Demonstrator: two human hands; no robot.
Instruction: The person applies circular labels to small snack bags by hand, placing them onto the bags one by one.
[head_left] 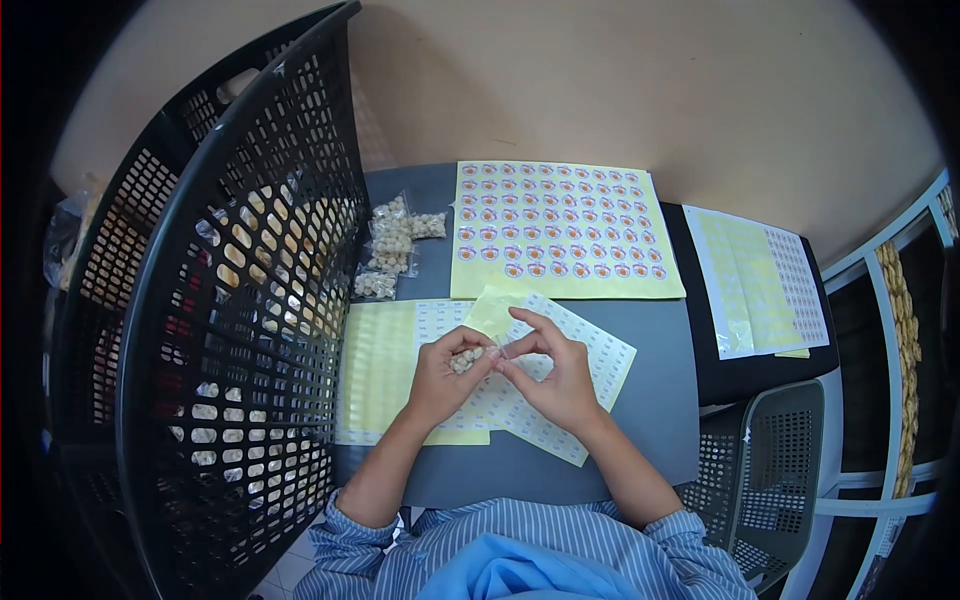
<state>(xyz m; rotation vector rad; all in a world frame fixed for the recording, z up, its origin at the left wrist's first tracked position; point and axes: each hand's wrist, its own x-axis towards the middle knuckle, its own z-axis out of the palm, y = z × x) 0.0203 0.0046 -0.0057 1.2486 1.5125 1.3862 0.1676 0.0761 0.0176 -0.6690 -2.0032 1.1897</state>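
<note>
My left hand is closed around a small clear plastic bag of pale, rounded pieces. At the bag's right end, the thumb and index finger of my right hand pinch its edge; whether a label is between the fingertips is too small to tell. Both hands are above a sheet of small printed stickers, tilted on the table. Partly under it lies a second yellowish sticker sheet. Beyond my left hand, several similar filled bags lie in a loose pile.
A large sheet of round orange-and-pink stickers covers the back of the grey table. A tall dark perforated basket rises close on the left, with bags inside. At right are another sticker sheet and a lower dark basket.
</note>
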